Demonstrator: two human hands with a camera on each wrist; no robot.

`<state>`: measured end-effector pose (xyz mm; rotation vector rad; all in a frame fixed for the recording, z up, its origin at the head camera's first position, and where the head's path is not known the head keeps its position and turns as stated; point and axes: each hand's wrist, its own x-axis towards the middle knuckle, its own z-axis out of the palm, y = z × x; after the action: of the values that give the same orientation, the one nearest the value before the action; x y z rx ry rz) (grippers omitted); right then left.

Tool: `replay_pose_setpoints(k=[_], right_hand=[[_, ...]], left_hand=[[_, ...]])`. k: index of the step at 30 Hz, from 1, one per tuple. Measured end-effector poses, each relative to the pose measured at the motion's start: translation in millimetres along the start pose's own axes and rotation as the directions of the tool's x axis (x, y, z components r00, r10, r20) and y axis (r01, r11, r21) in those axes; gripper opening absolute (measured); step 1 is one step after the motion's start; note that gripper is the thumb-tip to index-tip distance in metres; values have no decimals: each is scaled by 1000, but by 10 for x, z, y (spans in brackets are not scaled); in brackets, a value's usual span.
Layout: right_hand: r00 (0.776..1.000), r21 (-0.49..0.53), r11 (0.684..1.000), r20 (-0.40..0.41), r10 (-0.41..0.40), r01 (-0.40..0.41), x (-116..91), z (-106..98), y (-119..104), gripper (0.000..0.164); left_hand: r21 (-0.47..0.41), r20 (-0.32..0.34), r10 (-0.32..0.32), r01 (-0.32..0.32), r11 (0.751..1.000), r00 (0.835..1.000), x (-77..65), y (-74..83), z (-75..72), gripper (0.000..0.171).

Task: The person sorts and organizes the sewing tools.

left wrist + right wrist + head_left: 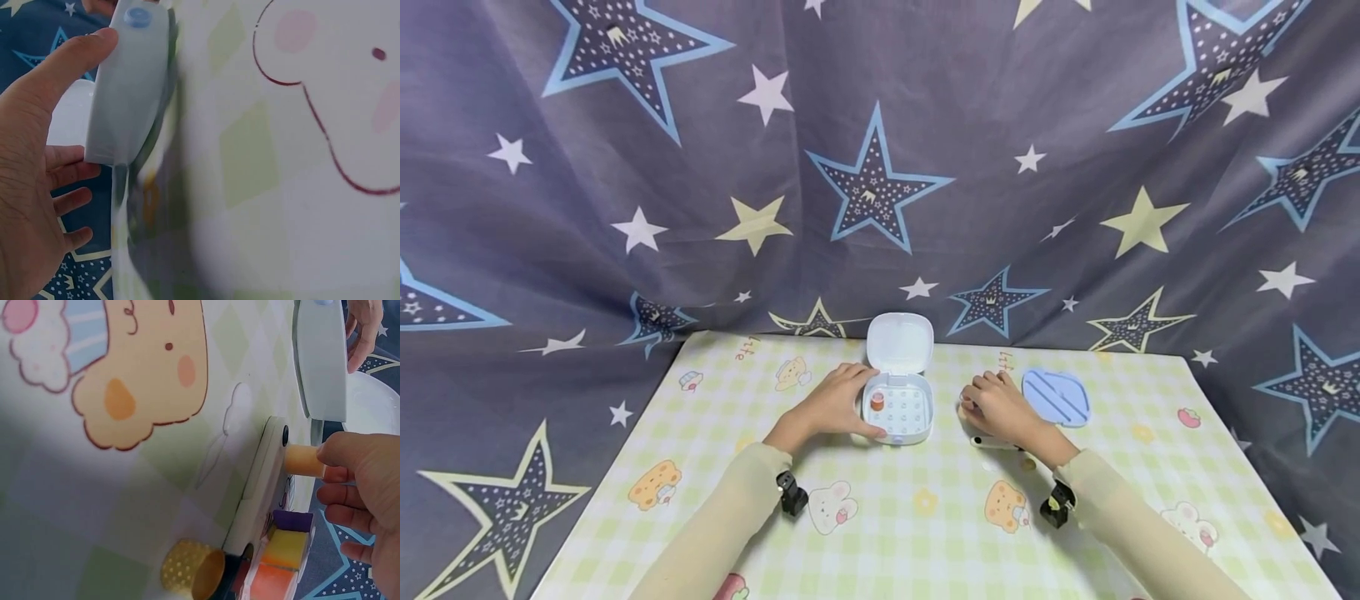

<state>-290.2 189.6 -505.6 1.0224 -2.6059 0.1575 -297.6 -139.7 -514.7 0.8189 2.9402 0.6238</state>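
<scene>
My left hand (838, 404) grips a pale blue-white sewing box (907, 437) at its left side, thumb along the front wall and fingers behind. Its lid (900, 343) stands raised at the back. Inside are rows of small pegs, and a red-orange thread spool (877, 402) sits at the left. To the box's right, my right hand (997, 407) pinches a small peach thread spool (303, 460) between thumb and forefinger. In the right wrist view this spool overlaps the end of a white case (262, 481) with black round spots, lying on the cloth.
A blue slotted tray (1056, 398) lies just right of my right hand. Near the white case are a gold dimpled thimble (187, 569) and a strip of purple, yellow and orange pieces (284, 550). A checked cloth (865, 550) covers the table; a star-patterned curtain (985, 217) hangs behind.
</scene>
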Motion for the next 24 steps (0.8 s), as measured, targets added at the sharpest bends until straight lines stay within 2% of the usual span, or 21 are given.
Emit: replay_pose_setpoints(k=[5,10,24], right_hand=[[1000,-21,1000,-4,3,-3,-1,4,2,16],[1000,-35,999,-4,5,-5,6,1,3,20],[1000,-31,999,5,15,-15,-12,-14,-34,21]], left_hand=[[-10,-10,11,-11,1000,1000,11,17,-37,115],[-25,-6,-5,5,1000,1000,6,26,-58,115],[-62,-2,-49,49,997,999,-20,0,7,118]])
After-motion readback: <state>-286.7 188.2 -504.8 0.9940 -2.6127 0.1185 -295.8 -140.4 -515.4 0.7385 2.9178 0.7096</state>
